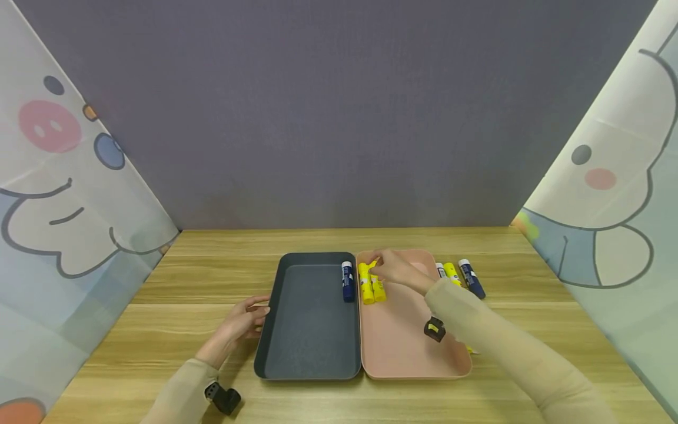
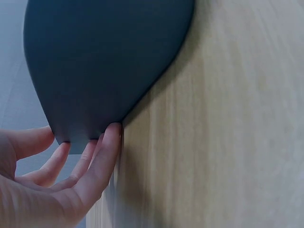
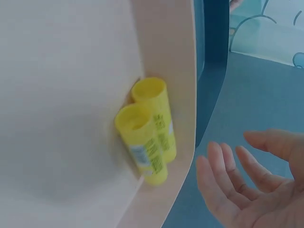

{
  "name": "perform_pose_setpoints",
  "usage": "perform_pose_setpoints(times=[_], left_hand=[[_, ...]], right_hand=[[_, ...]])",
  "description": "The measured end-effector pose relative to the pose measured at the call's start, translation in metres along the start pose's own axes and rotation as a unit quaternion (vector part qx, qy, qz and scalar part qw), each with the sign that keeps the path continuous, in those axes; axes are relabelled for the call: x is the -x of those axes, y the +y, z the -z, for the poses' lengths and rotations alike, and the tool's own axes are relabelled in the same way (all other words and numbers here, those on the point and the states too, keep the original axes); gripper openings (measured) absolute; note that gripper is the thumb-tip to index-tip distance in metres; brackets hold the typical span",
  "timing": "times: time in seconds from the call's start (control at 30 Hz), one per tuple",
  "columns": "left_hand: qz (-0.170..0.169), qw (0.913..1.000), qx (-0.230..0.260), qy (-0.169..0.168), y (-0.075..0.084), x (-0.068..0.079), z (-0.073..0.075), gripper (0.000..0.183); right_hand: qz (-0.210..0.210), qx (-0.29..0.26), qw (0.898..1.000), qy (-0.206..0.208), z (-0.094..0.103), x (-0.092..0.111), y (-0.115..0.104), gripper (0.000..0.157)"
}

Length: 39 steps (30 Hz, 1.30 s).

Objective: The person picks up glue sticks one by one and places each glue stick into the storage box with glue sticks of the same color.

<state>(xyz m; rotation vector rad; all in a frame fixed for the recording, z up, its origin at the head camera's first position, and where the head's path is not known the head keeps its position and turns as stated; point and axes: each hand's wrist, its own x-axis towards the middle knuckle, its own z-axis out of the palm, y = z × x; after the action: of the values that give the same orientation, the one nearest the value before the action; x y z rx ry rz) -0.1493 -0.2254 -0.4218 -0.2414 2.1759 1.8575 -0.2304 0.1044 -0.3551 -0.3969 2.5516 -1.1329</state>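
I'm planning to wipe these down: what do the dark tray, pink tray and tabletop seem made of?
Dark tray: probably matte plastic, smooth with rounded corners.
Pink tray: likely matte plastic too, similarly smooth, though coated metal is possible.
Tabletop: smooth-looking wood or laminate; the grain pattern fits either.

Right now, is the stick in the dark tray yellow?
No, the stick in the dark tray is blue with a white end.
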Motion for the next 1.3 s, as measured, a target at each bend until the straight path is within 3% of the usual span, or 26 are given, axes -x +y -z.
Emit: perform_pose_setpoints(times=[0.23, 0.43, 0.83, 1.3], left_hand=[[0.0, 1.0, 0.0, -0.001, 0.0, 0.0, 0.0, 0.044], [-0.001, 1.0, 0.002, -0.005, -0.001, 0.0, 0.001, 0.045], [0.0, 1.0, 0.003, 0.0, 0.0, 0.0, 0.001, 0.045], [-0.001, 0.9999, 0.011, -0.01, 0.002, 0.0, 0.001, 0.045]], right_hand=[[0.019, 0.037, 0.999, 0.031, 0.012, 0.01, 0.017, 0.028], [0.048, 0.108, 0.991, 0.069, 0.025, 0.016, 0.03, 0.025], [0.008, 0.073, 0.996, 0.047, 0.059, 0.027, 0.054, 0.029], [0.021, 0.104, 0.99, 0.09, 0.081, 0.038, 0.078, 0.027]])
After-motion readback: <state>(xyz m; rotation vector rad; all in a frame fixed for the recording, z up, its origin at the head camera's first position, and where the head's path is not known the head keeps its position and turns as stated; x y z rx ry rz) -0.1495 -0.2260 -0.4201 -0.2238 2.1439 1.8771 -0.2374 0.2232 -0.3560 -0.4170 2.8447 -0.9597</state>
